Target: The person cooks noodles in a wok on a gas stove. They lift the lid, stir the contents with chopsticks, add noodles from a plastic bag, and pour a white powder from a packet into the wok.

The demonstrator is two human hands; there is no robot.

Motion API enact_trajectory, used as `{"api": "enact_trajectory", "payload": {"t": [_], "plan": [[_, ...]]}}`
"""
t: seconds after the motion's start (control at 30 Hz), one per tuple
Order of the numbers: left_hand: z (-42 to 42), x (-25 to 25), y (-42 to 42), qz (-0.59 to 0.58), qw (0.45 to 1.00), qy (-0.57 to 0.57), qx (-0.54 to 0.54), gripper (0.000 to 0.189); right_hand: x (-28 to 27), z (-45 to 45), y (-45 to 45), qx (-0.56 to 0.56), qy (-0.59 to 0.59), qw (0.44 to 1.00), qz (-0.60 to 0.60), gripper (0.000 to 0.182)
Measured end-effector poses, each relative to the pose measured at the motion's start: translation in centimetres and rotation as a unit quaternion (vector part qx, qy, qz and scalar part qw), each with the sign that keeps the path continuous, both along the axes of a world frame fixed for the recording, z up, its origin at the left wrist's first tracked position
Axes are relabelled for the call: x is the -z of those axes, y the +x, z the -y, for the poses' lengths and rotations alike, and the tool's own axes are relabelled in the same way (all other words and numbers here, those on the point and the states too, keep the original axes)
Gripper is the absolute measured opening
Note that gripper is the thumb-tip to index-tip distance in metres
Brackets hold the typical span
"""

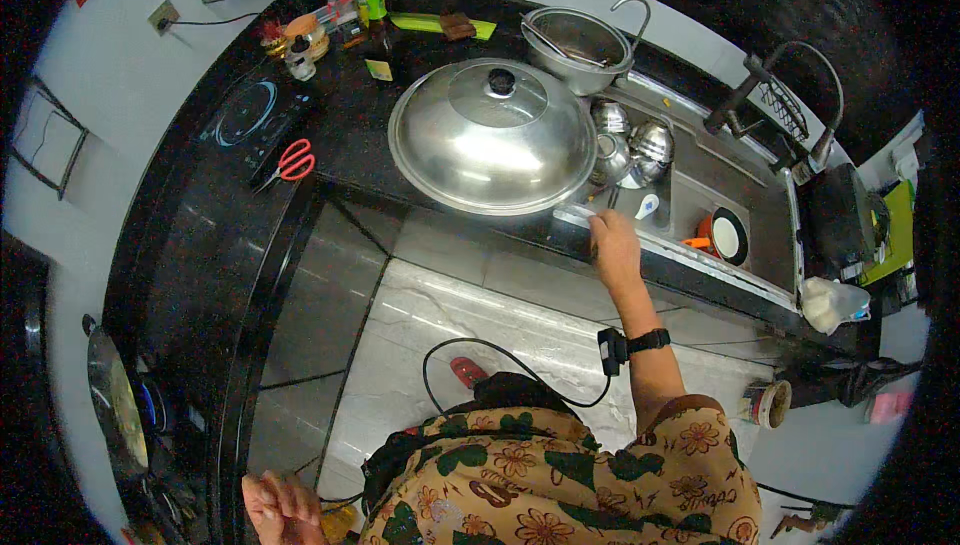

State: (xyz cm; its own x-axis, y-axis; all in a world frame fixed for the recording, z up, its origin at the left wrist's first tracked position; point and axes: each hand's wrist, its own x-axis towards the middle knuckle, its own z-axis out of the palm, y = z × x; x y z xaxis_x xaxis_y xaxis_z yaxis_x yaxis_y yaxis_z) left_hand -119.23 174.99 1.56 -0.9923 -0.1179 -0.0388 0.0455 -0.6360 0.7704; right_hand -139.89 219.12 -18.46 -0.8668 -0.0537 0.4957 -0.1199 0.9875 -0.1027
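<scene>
My right hand reaches to the front edge of the sink, its fingers bent together at the pale front rim. Whether something is pinched in those fingers is hidden. Just beyond it, a large domed steel wok lid with a black knob covers the counter corner. Steel bowls and a white spoon lie in the near sink basin. My left hand hangs low at the bottom left, near the counter's front edge. Its fingers are curled, and nothing shows in them.
Red-handled scissors lie beside an induction hob. Bottles stand behind. A steel colander is behind the lid. An orange-handled pan sits in the sink, below a tall faucet. A cable runs from my right wrist.
</scene>
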Motion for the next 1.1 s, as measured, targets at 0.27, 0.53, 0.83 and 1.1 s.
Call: {"api": "enact_trajectory", "payload": {"t": [0.27,0.53,0.83,1.1], "plan": [[-0.6,0.2,1.1,-0.013,1.000,-0.004,0.001,0.010,2.7,3.9,-2.1,-0.137,0.028,0.990,0.005,0.028],[-1.2,0.2,4.2,0.089,0.981,-0.022,-0.170,0.014,3.6,4.2,-3.6,-0.026,-0.046,0.970,0.238,0.035],[0.2,0.7,8.5,0.064,0.989,0.011,-0.131,0.009,8.1,-0.3,-3.5,-0.051,0.035,0.996,0.062,0.039],[4.0,1.7,18.9,0.026,0.977,0.017,-0.212,0.011,3.2,11.5,4.0,-0.086,-0.302,0.944,0.104,0.032]]}}
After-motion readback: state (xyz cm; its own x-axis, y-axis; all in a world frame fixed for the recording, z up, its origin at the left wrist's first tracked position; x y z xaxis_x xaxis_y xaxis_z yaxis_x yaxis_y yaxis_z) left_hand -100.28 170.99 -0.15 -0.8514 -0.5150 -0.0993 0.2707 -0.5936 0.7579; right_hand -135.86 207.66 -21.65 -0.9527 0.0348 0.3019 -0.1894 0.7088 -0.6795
